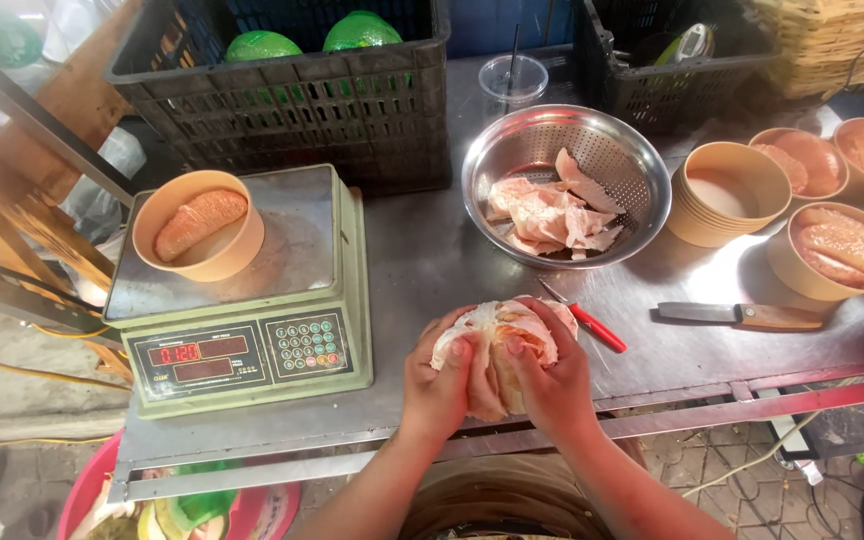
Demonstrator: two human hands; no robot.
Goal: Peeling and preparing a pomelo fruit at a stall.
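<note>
Both my hands grip one peeled pomelo point(500, 330), pinkish flesh with white pith, just above the front edge of the steel table point(422, 260). My left hand point(442, 385) wraps its left side, thumb pressed into the top. My right hand point(552, 375) holds its right side, fingers curled over it. A steel colander bowl point(632, 160) with several peeled pomelo segments sits behind my hands. At the left, a green digital scale point(252, 350) carries a tan paper bowl point(202, 265) holding one segment.
A red-handled tool point(597, 328) and a wooden-handled knife point(742, 315) lie right of my hands. Stacked empty paper bowls point(687, 215) and several filled bowls point(837, 250) stand at the right. A black crate point(292, 110) of green pomelos is behind the scale. A pink tub point(87, 490) of peel sits below.
</note>
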